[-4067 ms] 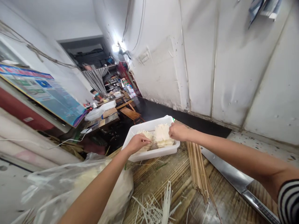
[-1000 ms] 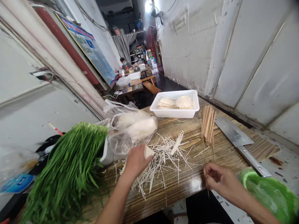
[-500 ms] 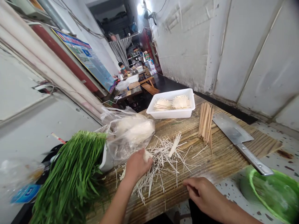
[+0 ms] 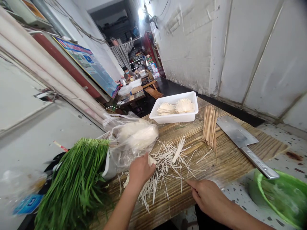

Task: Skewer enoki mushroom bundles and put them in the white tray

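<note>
My left hand grips a small white clump of enoki mushrooms at the edge of a scattered pile of loose white strands on the wooden board. My right hand rests at the board's near edge, pinching a thin bamboo skewer that points toward the pile. A clear plastic bag of enoki lies just beyond my left hand. A bundle of bamboo skewers lies further back, in front of a white tray holding skewered enoki.
A large bunch of green chives fills the left. A cleaver lies on the board's right side, a green basin at the right edge. A white wall runs along the right; tables and a person sit far back.
My view dropped from the tray to the near board. My left hand went to the enoki clump by the bag. My right hand moved left along the board's edge, holding a skewer.
</note>
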The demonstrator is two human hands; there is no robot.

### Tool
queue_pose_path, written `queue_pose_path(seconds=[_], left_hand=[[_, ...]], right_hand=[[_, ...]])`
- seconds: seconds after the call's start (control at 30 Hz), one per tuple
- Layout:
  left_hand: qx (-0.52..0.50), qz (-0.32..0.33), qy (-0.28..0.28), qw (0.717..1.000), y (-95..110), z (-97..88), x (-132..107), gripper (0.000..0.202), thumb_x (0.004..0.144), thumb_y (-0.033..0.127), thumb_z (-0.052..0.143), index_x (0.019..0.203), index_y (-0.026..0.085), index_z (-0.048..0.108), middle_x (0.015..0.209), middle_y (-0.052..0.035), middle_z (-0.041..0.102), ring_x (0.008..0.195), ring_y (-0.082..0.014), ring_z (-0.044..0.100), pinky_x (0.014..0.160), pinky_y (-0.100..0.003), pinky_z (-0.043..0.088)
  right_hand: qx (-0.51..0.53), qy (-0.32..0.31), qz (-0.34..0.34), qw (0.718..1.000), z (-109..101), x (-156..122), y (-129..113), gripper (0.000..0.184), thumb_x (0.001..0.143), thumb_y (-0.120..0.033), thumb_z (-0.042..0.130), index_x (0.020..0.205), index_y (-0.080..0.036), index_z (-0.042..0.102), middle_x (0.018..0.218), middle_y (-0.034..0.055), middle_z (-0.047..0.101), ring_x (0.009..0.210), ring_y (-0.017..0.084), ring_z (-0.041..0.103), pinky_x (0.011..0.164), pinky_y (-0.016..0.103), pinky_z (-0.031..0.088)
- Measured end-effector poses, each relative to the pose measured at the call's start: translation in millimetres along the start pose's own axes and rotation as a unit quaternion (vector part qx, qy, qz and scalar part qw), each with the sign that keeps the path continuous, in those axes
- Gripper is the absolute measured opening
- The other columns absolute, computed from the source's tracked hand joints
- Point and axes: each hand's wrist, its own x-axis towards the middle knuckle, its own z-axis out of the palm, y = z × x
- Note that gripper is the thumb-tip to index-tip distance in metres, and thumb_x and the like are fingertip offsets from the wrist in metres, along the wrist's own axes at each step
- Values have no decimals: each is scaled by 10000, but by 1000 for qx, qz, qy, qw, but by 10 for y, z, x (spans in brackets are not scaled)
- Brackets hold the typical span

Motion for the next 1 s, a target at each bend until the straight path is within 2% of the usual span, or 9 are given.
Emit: queue_pose_path(seconds=[0.2, 0.37, 0.67, 0.8, 0.9, 1.0], left_hand=[[38, -34, -12, 999, 172, -58, 10, 426, 726, 287, 484, 1088, 72, 549, 935, -178, 662, 897, -306, 613, 721, -355, 440], [46, -42, -18, 998, 158, -63, 9, 325, 768, 250, 415, 962, 48, 579, 851, -195, 670, 843, -303, 634, 708, -355, 437], [34, -58, -68, 995, 85, 20, 61, 283, 770, 220, 404, 890, 90, 625, 853, -200, 699, 823, -325, 663, 713, -402, 445], [11, -66, -88, 994, 25, 20, 129, 269, 776, 165, 397, 842, 116, 653, 906, -187, 702, 870, -302, 663, 739, -372, 448], [-6, -83, -89, 993, -20, 19, 150, 297, 781, 122, 377, 862, 111, 662, 918, -186, 701, 894, -283, 660, 735, -336, 453], [-27, -101, -75, 992, -47, 34, 144, 311, 796, 137, 370, 874, 100, 668, 904, -197, 698, 902, -299, 653, 737, -349, 459]], right_hand=[[-6, -1, 7, 1000, 0, 21, 0, 350, 815, -113, 377, 1039, -173, 638, 789, 94, 714, 732, 228, 677, 607, 268, 412], [-13, 8, 8, 1000, 10, 9, 17, 406, 813, -120, 369, 1133, -179, 612, 792, 103, 712, 733, 242, 678, 613, 282, 427], [-9, 9, -7, 1000, -17, 19, 16, 305, 823, -113, 367, 962, -168, 633, 772, 97, 713, 713, 229, 678, 584, 265, 394], [-15, 6, -5, 1000, -39, 15, 12, 270, 813, -110, 378, 907, -170, 624, 725, 89, 706, 682, 226, 675, 554, 259, 371], [-13, 9, -7, 1000, -53, 18, 12, 260, 811, -120, 389, 920, -172, 619, 742, 90, 709, 700, 226, 677, 565, 257, 375], [-14, 5, -5, 1000, -61, 23, 13, 258, 814, -122, 387, 920, -171, 618, 742, 91, 709, 704, 221, 677, 572, 252, 377]])
